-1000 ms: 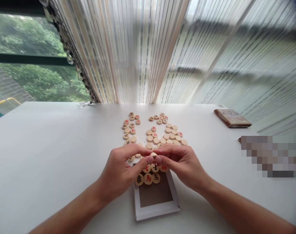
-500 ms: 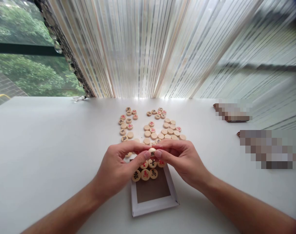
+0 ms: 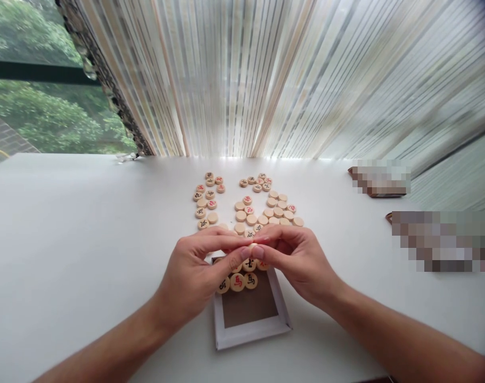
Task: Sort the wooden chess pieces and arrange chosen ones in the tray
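Between the fingertips of my left hand (image 3: 200, 263) and my right hand (image 3: 294, 255) is a round wooden Chinese chess piece (image 3: 253, 246), almost hidden by the fingers. Both hands are closed in a pinch on it, thumbs nearly meeting. Just below is a shallow white cardboard box (image 3: 254, 338) with a brown bottom. Inside its far part, pieces lie face up in rows, among them a red-marked piece (image 3: 237, 282) and a black-marked piece (image 3: 250, 280). My fingers cover part of the far row and the box's far edge.
Many loose chess pieces (image 3: 278, 213) lie beyond my hands, some face up, others blank side up. Two blurred-out brown-edged objects (image 3: 389, 192) rest on the white table (image 3: 86, 239) at the right. A striped string curtain (image 3: 226, 80) hangs behind the table.
The chess piece in my fingers has turned, so its black-marked face no longer shows, and my thumbs have come closer together. The view has shifted slightly.
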`<state>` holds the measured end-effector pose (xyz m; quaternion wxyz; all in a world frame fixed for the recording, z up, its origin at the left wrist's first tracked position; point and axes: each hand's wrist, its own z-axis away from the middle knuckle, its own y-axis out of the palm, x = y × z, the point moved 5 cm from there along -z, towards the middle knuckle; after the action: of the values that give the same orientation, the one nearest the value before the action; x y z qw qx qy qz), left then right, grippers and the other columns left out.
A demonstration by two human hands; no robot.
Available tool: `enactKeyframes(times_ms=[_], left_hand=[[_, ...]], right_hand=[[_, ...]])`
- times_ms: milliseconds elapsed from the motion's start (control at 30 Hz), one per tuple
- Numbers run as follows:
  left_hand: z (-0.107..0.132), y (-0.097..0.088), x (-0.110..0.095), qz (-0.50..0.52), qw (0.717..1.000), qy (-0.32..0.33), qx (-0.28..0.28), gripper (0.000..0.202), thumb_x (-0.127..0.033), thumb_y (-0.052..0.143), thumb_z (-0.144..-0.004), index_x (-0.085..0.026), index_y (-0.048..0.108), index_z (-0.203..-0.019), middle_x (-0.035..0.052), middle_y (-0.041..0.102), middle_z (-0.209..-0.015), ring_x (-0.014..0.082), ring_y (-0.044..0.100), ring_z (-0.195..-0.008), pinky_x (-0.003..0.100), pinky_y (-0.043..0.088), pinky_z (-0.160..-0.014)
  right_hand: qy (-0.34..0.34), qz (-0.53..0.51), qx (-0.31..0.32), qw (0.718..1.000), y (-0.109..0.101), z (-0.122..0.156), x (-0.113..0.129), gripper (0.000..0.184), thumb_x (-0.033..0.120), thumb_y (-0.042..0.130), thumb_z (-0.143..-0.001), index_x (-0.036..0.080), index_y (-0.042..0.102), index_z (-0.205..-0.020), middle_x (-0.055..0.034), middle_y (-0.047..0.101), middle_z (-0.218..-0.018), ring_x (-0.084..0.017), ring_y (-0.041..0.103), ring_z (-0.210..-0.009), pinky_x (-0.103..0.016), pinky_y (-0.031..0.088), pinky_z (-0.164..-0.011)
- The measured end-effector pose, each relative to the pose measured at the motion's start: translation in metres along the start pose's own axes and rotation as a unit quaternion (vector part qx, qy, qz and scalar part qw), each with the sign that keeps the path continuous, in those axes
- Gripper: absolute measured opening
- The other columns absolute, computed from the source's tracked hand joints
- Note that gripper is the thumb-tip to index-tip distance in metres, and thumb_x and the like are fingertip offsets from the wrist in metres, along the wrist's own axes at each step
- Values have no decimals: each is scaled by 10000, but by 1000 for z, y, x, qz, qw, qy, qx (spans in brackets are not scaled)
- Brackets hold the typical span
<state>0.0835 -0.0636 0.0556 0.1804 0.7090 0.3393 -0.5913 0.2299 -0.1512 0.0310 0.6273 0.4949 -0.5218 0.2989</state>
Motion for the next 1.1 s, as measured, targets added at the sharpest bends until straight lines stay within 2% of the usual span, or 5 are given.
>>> enactKeyframes(times_ms=[300, 533, 800, 967, 1100], left_hand=[[0, -1, 2, 8, 1000, -16, -5, 142, -262, 793, -895, -275, 882, -1004, 55, 825, -947, 228, 764, -890, 326, 640, -814], [-3, 2, 2, 81, 996, -46, 7, 155, -203, 798, -878, -250, 878, -1002, 48, 846, -975, 229, 794, -925, 312, 666, -848], [-1, 2, 11, 135, 987, -89, -4, 241, -322, 861, -839, -210, 858, -1052, 73, 856, -971, 269, 820, -920, 397, 689, -894], [-1, 2, 16, 172, 980, -102, -6, 267, -288, 882, -823, -214, 849, -1077, 65, 857, -937, 243, 827, -866, 359, 699, -856], [-1, 4, 15, 198, 975, -103, -3, 260, -261, 894, -815, -214, 851, -1067, 57, 856, -900, 203, 823, -785, 313, 698, -830]], right_hand=[[0, 12, 17, 1000, -5, 1, -2, 114, 280, 936, -762, 244, 846, -821, -36, 779, -831, -153, 682, -732, -250, 566, -601], [44, -47, 34, 997, -1, 0, -2, 141, 290, 943, -762, 252, 864, -873, -23, 821, -835, -150, 761, -772, -257, 635, -764], [83, -84, 51, 992, 2, -1, -5, 205, 316, 935, -775, 255, 872, -961, -47, 844, -887, -164, 798, -806, -287, 668, -830], [99, -89, 42, 990, 1, -1, -5, 245, 314, 941, -768, 248, 870, -993, -57, 848, -926, -166, 803, -798, -286, 687, -815], [110, -102, 26, 988, 0, -1, -6, 271, 300, 958, -747, 235, 868, -994, -55, 851, -924, -141, 811, -763, -200, 678, -748]])
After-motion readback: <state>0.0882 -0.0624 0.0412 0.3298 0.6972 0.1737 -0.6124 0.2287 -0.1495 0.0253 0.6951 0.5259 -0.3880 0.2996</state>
